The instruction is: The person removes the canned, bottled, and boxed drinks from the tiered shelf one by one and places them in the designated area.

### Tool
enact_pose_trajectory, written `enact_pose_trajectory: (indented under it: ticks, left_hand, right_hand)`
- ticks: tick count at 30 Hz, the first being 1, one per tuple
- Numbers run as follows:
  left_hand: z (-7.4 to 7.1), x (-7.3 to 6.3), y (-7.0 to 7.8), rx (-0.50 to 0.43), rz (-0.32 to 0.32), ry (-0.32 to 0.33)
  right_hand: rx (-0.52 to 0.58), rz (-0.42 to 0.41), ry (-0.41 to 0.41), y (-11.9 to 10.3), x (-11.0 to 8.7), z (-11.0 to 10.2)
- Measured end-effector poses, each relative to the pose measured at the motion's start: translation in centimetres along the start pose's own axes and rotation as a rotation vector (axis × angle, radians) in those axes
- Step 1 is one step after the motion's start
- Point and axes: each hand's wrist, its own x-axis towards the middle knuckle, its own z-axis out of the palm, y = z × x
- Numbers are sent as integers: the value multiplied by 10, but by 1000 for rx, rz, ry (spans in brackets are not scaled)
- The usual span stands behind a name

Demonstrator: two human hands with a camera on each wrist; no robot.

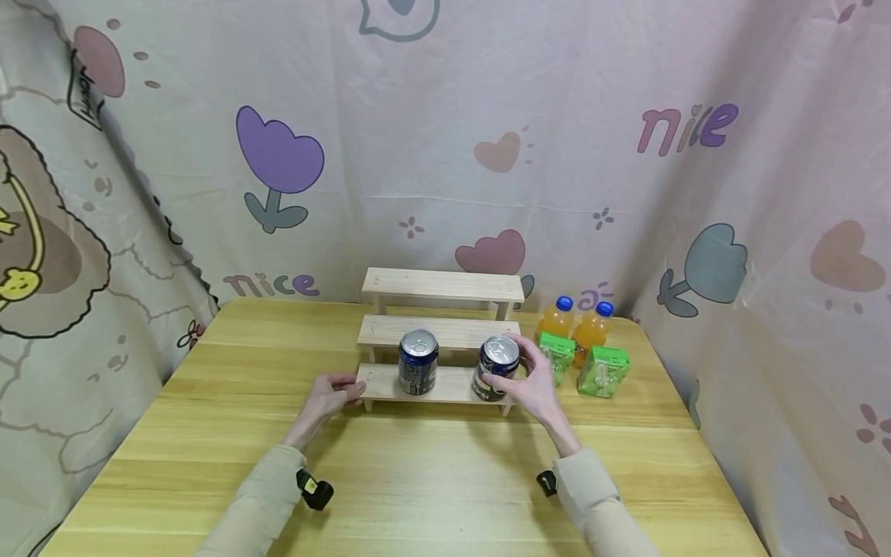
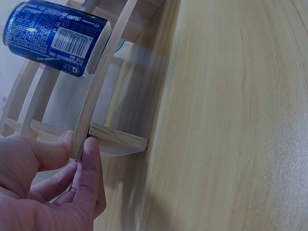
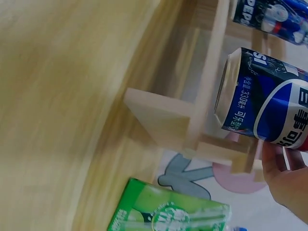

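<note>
A three-step wooden display rack (image 1: 445, 285) stands on the table. My left hand (image 1: 330, 396) pinches the left end of its lowest board (image 2: 96, 91), thumb on top and fingers beneath. On that board, left of its middle, a dark blue Pepsi can (image 1: 418, 363) stands upright. My right hand (image 1: 534, 387) grips a second Pepsi can (image 1: 496, 370) at the board's right end, thumb and fingers around its sides. This can leans slightly, its base right at the board in the right wrist view. The far side of the held can is hidden.
Right of the rack stand two orange drink bottles (image 1: 590, 334) with blue caps. In front of them are two green drink cartons (image 1: 604, 371). A printed curtain (image 1: 418, 155) hangs behind the wooden table (image 1: 431, 464) and along its sides.
</note>
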Motion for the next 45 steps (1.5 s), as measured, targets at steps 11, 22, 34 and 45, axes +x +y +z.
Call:
enact_pose_trajectory:
  ticks: [11,22,34,45]
  left_hand:
    - [0,0,-1,8,11,-5]
    - [0,0,-1,-5,24,-5]
    - [-1,-1,-2,-4,23,-5]
    - [-1,1,-2,-15,10,-1]
  right_hand:
    - [40,2,118,-5,-10,-27]
    - [118,34,274,0,-17,-49]
    - [189,58,424,9,-24,-69]
    - [227,119,624,24,-33,-91]
